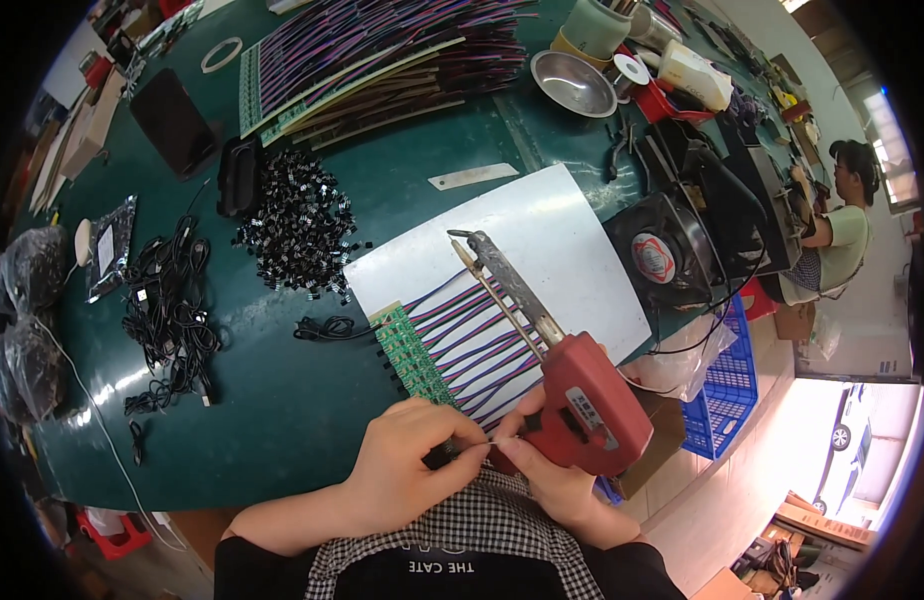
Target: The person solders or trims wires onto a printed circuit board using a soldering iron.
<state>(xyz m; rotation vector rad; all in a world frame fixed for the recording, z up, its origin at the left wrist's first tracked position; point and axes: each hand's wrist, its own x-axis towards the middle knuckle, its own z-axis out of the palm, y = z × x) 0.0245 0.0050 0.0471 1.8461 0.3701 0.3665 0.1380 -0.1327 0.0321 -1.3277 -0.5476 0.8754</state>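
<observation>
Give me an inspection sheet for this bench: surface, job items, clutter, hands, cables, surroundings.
Surface: dark green table with a white sheet laid on it.
Job's things: red soldering gun, tip over the sheet; green circuit board strip with purple and blue wires.
Clutter: pile of small black parts, metal bowl, stacked wired boards, tape ring.
Hands: right hand grips the gun; left hand pinches a small dark part beside it.
Cables: tangled black cables at left.
Surroundings: small fan, blue crate, another person seated at right.
</observation>
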